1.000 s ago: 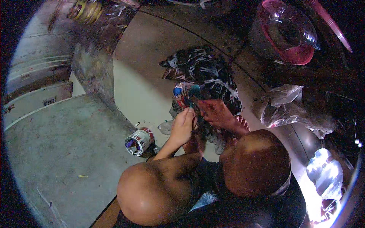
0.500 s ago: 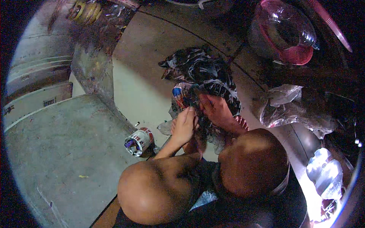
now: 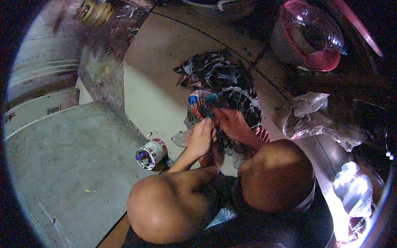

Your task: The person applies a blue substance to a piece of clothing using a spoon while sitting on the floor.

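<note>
My left hand (image 3: 199,134) is closed in a pinch in front of my knees, its fingertips up against a small dark thing I cannot make out. Close by on its right, my right hand (image 3: 232,124) has its fingers curled inward, and what they hold is hidden in shadow. Just beyond the fingers is a blue, red and white printed item (image 3: 193,102), perhaps a packet or can. Next to it shows a small teal patch (image 3: 212,99). Behind both hands lies a crumpled black plastic bag (image 3: 219,72), shiny in places.
A white-and-red tin (image 3: 153,155) with purple bits inside lies tilted at my left, by a grey slab (image 3: 66,173). Clear crumpled plastic (image 3: 310,120) is to the right, a pink-and-clear tub (image 3: 328,60) at the far right. Bright light falls on a whitish plastic bag (image 3: 355,190).
My right hand has shifted slightly left and down, its fingers now lower and closer to my left hand. The teal patch shows more plainly. My left hand stays nearly in place.
</note>
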`<move>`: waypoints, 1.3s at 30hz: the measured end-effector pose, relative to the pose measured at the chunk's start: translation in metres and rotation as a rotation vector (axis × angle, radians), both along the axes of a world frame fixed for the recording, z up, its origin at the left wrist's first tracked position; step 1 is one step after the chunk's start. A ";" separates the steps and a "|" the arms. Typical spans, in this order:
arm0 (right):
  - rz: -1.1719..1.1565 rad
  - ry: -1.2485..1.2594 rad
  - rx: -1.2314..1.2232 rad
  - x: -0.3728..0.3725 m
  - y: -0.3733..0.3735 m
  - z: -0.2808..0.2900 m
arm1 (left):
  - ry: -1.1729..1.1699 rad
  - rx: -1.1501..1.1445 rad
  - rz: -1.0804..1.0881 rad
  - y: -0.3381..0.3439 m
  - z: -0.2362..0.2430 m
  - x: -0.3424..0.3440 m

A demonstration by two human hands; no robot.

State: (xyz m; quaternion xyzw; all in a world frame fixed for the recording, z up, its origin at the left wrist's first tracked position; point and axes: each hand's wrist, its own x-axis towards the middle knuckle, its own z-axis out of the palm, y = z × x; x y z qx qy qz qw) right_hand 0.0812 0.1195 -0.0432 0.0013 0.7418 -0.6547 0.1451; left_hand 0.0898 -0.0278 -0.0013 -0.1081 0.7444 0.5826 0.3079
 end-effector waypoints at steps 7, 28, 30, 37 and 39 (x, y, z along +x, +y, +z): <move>0.003 0.197 0.170 -0.005 0.002 0.004 | -0.124 0.149 0.162 0.006 0.003 0.004; 0.234 -0.217 -0.085 0.004 0.004 0.003 | -0.094 0.242 0.289 0.005 -0.002 0.003; 0.226 -0.193 -0.090 0.008 -0.001 -0.002 | -0.011 0.137 0.184 -0.001 -0.009 0.003; 0.000 -0.375 -0.049 0.000 -0.005 0.009 | 0.218 -0.163 -0.043 -0.002 -0.017 0.006; -0.049 -0.383 -0.104 0.004 -0.010 0.000 | 0.215 -0.187 -0.049 -0.004 -0.022 0.007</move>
